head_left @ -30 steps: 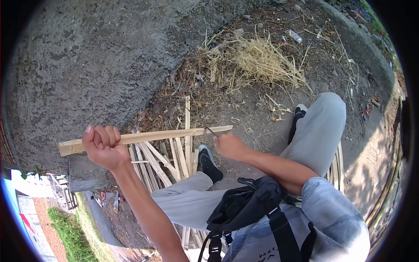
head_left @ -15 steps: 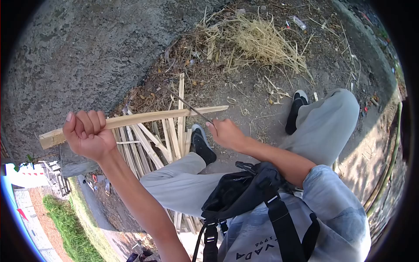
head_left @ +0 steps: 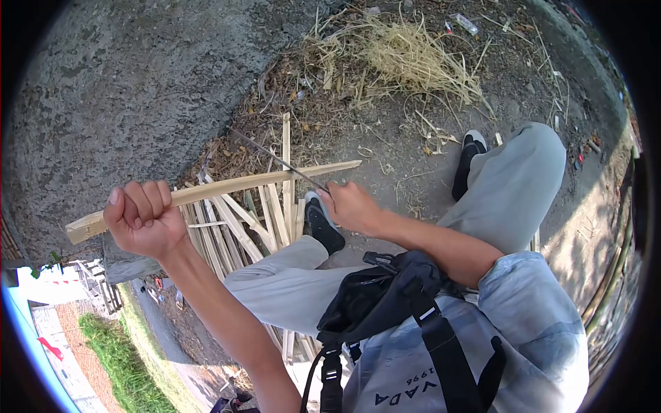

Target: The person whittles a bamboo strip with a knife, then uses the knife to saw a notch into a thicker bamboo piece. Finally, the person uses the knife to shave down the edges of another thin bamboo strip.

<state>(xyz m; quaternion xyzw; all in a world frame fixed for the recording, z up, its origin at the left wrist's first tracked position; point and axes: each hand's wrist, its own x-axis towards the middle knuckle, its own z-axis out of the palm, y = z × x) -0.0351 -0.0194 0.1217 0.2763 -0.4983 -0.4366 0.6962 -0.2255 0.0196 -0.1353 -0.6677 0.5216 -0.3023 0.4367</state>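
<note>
Compared with a second ago, the thin blade [head_left: 279,160] crosses the pale wooden strip [head_left: 234,184] farther from its tip. Slightly bowed and tapering from a blunt end, the strip hangs above the ground [head_left: 385,193] near the concrete's [head_left: 151,103] edge, the left hand [head_left: 144,217] clenched around it, the right hand [head_left: 354,210] gripping the blade's near end.

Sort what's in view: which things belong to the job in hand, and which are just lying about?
Job in hand:
strip, in the left hand
blade, in the right hand
pile of similar strips, probably

Lying about:
straw, though possibly shavings
clear plastic
</note>
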